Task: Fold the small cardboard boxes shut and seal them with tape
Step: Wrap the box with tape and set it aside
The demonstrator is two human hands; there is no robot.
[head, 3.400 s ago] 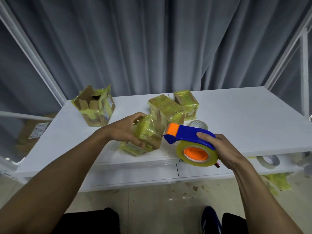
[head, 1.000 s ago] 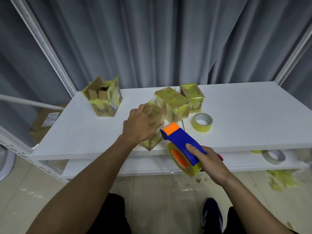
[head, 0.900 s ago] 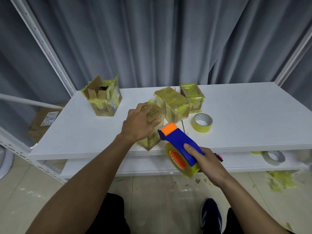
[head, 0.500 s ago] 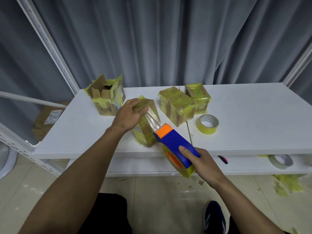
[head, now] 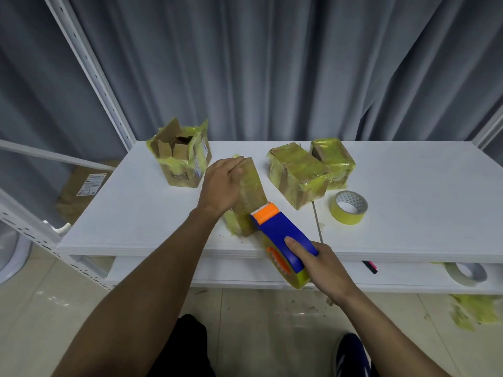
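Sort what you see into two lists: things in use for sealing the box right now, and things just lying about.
In use: small box, under the left hand; tape dispenser, gripped by the right hand; open box, not yet sealed.

Lying about: front taped box; back taped box; loose tape roll; pen and pale tape roll on the lower shelf; tape scraps.

Soft, cool light comes from above, rather dim on the curtain point(head: 272, 63), whose folds sink into shadow. The white shelf point(head: 408, 213) is the brightest surface, with no hard glare, while the floor point(head: 40, 303) near left shows small pale glints. Shadows are faint: only a soft band under the shelf's near edge. The dispenser point(head: 283, 235) is sharp; the scraps point(head: 468, 311) near right are smeared. Wide-angle bending bows the post point(head: 89, 72) at left.
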